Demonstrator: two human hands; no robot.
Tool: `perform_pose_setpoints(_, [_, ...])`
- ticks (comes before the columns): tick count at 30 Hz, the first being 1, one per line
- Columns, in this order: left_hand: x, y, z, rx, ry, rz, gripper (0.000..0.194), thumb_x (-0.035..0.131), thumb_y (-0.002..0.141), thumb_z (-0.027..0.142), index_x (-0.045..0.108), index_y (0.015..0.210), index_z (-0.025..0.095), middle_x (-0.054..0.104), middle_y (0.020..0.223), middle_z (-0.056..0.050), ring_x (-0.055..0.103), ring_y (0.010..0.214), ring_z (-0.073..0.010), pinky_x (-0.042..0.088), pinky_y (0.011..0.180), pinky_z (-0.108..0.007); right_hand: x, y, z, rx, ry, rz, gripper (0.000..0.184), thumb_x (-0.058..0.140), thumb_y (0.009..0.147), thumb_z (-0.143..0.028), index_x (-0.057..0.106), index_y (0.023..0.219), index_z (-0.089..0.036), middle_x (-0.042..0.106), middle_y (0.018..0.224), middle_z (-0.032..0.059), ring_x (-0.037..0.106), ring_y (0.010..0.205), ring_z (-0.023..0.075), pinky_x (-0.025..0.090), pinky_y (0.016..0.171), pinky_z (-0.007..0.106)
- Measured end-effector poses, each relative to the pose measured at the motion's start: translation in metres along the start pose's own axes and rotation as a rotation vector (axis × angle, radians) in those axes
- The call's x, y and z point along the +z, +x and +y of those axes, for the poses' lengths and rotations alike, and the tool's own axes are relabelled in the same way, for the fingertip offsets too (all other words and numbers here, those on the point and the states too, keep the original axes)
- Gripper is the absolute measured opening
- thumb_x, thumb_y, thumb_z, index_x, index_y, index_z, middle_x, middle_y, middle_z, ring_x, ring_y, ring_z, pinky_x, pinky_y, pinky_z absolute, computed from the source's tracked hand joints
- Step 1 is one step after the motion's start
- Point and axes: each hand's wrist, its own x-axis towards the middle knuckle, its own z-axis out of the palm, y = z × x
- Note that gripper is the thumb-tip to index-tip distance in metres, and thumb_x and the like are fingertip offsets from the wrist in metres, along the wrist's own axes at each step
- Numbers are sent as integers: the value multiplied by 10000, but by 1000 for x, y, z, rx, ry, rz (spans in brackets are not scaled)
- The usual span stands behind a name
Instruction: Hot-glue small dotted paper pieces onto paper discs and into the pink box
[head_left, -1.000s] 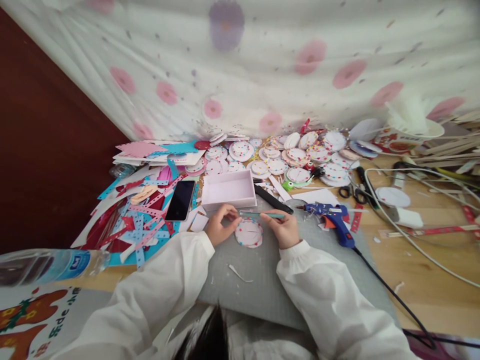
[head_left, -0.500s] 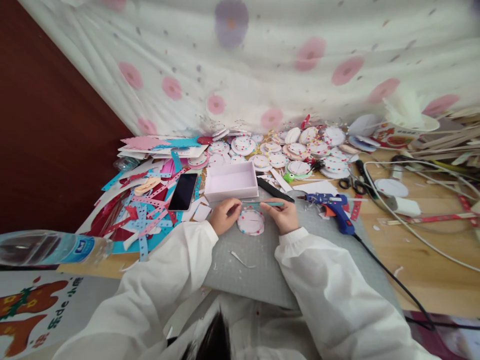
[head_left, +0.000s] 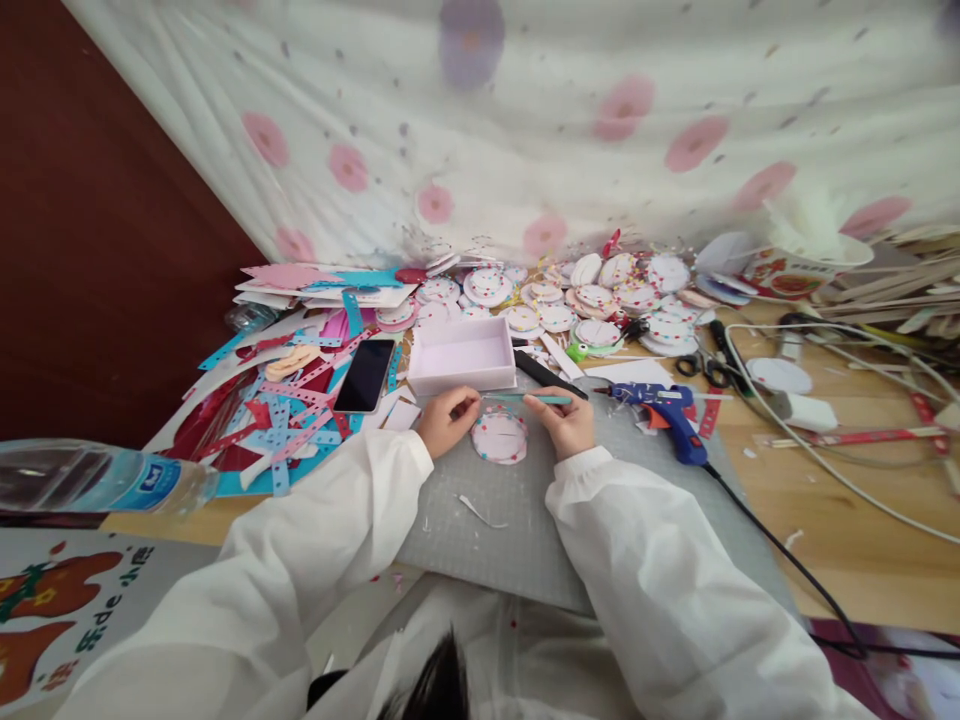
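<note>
In my head view, just beyond the round white bead-rimmed disc (head_left: 500, 436), fingers of the right hand (head_left: 566, 424) pinch a slim teal rod (head_left: 556, 400) crosswise, its tip toward the left hand (head_left: 448, 423), whose fingers curl together; I can't tell what they hold.
</note>
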Motion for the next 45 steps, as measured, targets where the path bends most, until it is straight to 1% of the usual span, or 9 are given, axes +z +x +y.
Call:
perform_pose_setpoints(5, [0,3,-2,-91,-78,7,114,542,831,277,598,825,178,638,661,11,620,597,-132,511,586,-243,0,-2,-2,-25,-31,46,281,699,680,-427,684,723,-149,384,440,-64,276,419,62,220,406,222])
perform_pose_setpoints(12, [-2,4,-5,-193,-132,20,137,571,815,303,615,816,173,646,633,2,619,567,-145,477,484,-228,2,-4,-5,-39,-45,22,301,687,690,-445,686,728,-146,366,434,-66,272,406,63,228,400,223])
perform_pose_setpoints(17, [-3,4,-6,-231,-141,13,164,578,807,316,626,816,160,592,590,13,536,503,-118,412,429,-204,3,-5,-5,-47,-34,27,289,680,710,-428,690,751,-142,395,455,-58,298,421,65,243,408,217])
perform_pose_setpoints(20, [-5,4,-5,-237,-142,12,179,591,797,327,624,792,151,505,537,39,445,464,-93,347,411,-188,3,-4,-5,-45,-27,27,282,695,692,-421,694,724,-141,405,453,-57,297,414,58,244,397,208])
perform_pose_setpoints(23, [-6,5,-4,-210,-150,21,196,606,787,333,619,761,140,414,494,63,368,450,-76,294,432,-189,2,-3,-4,-41,-20,34,278,703,682,-414,694,715,-138,410,452,-56,297,417,56,245,394,203])
perform_pose_setpoints(29, [-8,7,0,-191,-201,44,219,624,776,349,612,729,135,295,466,91,280,437,-64,221,453,-202,2,-4,-6,-36,-29,56,282,700,689,-414,692,721,-134,379,449,-64,279,417,53,240,399,204])
perform_pose_setpoints(35, [-8,6,1,-221,-261,15,242,640,764,363,605,720,128,268,447,100,224,418,-54,152,434,-202,3,-5,-7,-48,-35,56,303,699,682,-429,689,720,-129,389,450,-63,284,418,55,234,398,205])
perform_pose_setpoints(40, [-8,6,-1,-261,-295,-6,252,658,761,376,621,737,129,288,436,93,221,406,-49,145,413,-192,4,-4,-7,-45,-33,64,311,703,677,-435,691,722,-127,376,446,-67,276,417,53,229,397,207])
perform_pose_setpoints(45, [-9,7,-3,-289,-277,-18,222,645,780,362,642,781,140,285,427,91,228,399,-50,162,392,-177,4,-3,-6,-34,-28,67,304,714,667,-427,691,711,-127,376,445,-67,278,417,53,226,396,208])
